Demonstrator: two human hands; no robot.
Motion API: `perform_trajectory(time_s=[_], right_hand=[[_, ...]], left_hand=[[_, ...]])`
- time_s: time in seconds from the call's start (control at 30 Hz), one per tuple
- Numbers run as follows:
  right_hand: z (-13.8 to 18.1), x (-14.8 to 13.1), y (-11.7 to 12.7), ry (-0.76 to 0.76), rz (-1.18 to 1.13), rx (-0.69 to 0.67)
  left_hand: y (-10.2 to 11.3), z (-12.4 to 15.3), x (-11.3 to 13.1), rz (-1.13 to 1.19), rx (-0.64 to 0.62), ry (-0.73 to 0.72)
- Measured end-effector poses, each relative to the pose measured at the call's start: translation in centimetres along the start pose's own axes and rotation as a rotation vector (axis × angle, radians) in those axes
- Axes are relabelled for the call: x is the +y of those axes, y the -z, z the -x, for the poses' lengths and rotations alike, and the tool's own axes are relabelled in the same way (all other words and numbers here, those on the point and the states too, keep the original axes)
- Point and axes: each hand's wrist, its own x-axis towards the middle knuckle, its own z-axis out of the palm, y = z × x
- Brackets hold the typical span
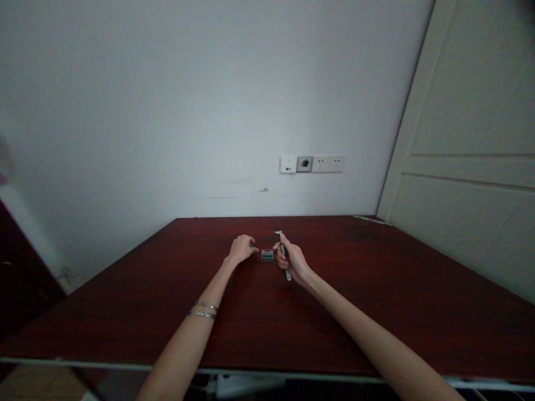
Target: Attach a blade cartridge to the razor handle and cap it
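Left hand (pixel 242 248): curled, with a small greenish piece (pixel 252 245) pinched.
Small box (pixel 267 256): set on the reddish-brown table (pixel 267 317), between both hands.
Right hand (pixel 295 260): closed around a slim tool (pixel 288 274), held tilted.

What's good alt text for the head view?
A right hand holds a slim metal tool, possibly a caliper, beside a small clear box on a dark-red wood-grain table; the left hand holds a small greenish item. Wall sockets show behind.

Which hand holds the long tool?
The right hand: it grips the tool, while the left hand, across the small box, holds something small and greenish.
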Motion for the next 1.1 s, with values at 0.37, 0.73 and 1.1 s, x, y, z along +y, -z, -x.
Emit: perform_trajectory(time_s=[0.37,0.73,1.1], right_hand=[[0.1,0.0,-0.1,-0.023,0.021,-0.007],[0.1,0.1,0.1,-0.033,0.037,-0.015],[-0.1,0.1,0.4,-0.036,0.034,-0.01]], left_hand=[[-0.6,0.4,-1.4,-0.544,0.033,-0.081],[-0.7,0.1,-1.9,-0.417,-0.012,-0.015],[0.6,-0.1,-0.9,-0.347,0.164,0.002]])
